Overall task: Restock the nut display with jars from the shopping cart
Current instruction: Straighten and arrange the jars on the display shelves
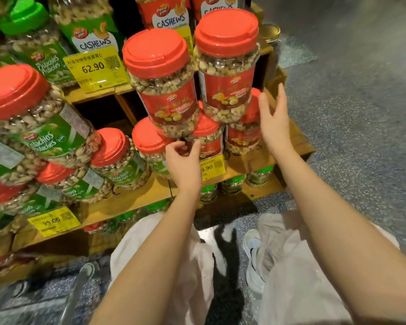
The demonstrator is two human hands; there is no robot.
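Two red-lidded nut mix jars stand stacked on lower red-lidded jars [206, 134] on the wooden display shelf [131, 198]. The left jar [164, 85] leans a little; the right jar [225, 66] is upright. My left hand [184, 160] is just under the left jar's base, thumb and fingers loosely curled with a gap between them, gripping nothing. My right hand [274, 120] hovers beside the right jar's lower right side, fingers straight and spread, not touching it.
Pistachio jars [40, 127] with red and green lids fill the shelves at left, cashew jars [92, 26] stand above. Yellow price tags [95, 68] hang on shelf edges. Speckled floor lies to the right. A blurred grey frame [56, 303] shows at the lower left.
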